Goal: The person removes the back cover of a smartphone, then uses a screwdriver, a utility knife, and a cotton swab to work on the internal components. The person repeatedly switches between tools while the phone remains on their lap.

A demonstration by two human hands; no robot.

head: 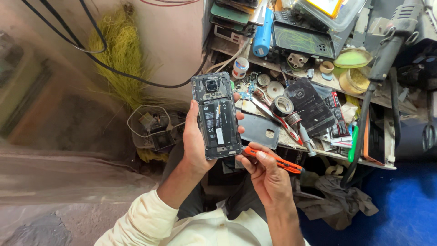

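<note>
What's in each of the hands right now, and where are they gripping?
The left hand holds an opened phone by its long side edges, back facing up. The right hand holds an orange tool near one end, between thumb and fingers.

The person wears a cream, long-sleeved shirt of soft, slightly creased cloth. The left sleeve (145, 218) is pushed back, its cuff bunched in loose folds partway up the forearm. Both forearms are bare below it. The left hand (195, 141) and right hand (266, 175) carry no gloves, rings or watch. Dark grey trousers (195, 205) show at the lap.
</note>
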